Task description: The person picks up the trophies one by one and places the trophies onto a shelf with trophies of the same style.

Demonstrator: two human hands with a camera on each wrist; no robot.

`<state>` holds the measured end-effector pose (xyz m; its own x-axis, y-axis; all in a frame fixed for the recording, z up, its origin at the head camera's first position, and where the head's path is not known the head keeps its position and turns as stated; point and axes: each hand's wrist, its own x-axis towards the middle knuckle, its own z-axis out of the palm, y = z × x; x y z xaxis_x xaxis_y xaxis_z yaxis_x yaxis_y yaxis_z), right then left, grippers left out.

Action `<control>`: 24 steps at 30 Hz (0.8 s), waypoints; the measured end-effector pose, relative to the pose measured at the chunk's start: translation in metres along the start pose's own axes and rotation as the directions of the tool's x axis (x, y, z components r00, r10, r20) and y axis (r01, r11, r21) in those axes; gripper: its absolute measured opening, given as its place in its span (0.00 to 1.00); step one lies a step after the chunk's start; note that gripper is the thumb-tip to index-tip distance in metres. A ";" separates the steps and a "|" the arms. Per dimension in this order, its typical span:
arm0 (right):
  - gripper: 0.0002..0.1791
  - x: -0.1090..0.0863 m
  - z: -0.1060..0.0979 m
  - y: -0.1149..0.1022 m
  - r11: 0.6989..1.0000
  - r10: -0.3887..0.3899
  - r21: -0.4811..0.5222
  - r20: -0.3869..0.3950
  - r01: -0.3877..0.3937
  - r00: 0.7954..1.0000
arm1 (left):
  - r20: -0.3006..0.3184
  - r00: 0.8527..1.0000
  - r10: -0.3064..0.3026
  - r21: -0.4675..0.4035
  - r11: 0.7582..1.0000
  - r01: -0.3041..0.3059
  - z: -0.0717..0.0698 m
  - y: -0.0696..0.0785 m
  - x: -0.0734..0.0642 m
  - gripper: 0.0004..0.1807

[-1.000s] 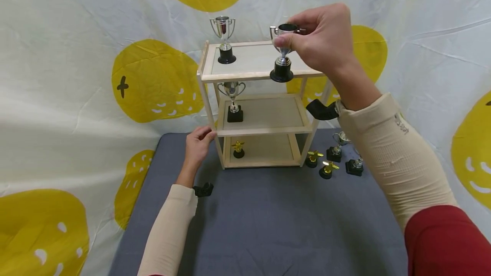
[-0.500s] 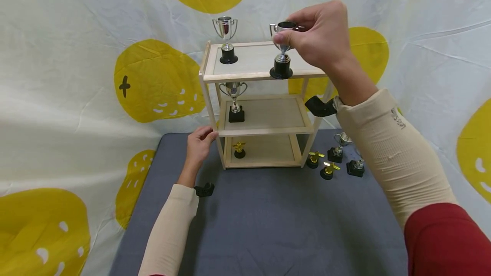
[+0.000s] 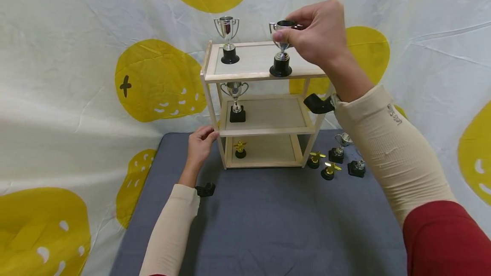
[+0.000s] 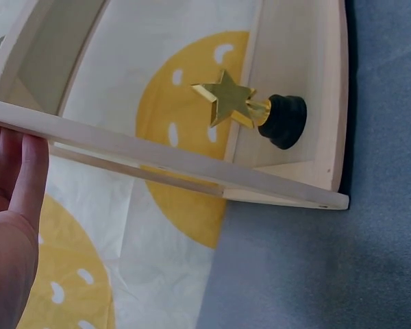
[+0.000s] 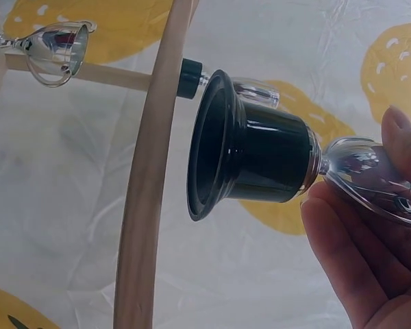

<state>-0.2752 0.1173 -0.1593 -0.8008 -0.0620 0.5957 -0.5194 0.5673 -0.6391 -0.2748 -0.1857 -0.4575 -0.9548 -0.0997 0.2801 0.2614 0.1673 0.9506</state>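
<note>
My right hand pinches a small silver trophy cup by its bowl, upright, with its black round base near the front edge of the top tier of a wooden three-tier shelf. The right wrist view shows the hollow underside of that trophy's base apart from the shelf rail. My left hand holds the shelf's left front post at middle-tier height; in the left wrist view the fingers reach round behind the post. Another silver trophy stands at the top tier's left.
A silver trophy with a square base stands on the middle tier, and a gold star trophy on the bottom one. Right of the shelf, two gold trophies and two silver ones stand on the grey-covered table.
My right hand has lifted slightly and shifted a little left with the trophy, bringing its base closer to the top tier's front edge. The left hand keeps its place on the post.
</note>
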 end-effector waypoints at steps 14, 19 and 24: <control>0.19 0.008 0.004 0.003 0.999 0.020 -0.041 0.002 -0.020 1.000 | 0.007 1.000 -0.007 0.012 1.000 0.007 0.002 0.000 -0.001 0.16; 0.20 0.009 0.005 0.004 0.999 0.032 -0.040 0.006 -0.031 0.999 | 0.012 1.000 -0.028 0.024 0.999 0.028 0.002 0.001 0.000 0.16; 0.20 0.012 0.006 0.005 0.999 0.036 -0.033 0.009 -0.036 0.999 | 0.015 0.998 -0.055 0.030 0.998 0.055 0.003 0.003 0.000 0.16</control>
<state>-0.2892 0.1141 -0.1583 -0.8216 -0.0491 0.5679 -0.4803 0.5961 -0.6434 -0.2747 -0.1826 -0.4545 -0.9697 -0.0940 0.2253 0.2046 0.1911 0.9600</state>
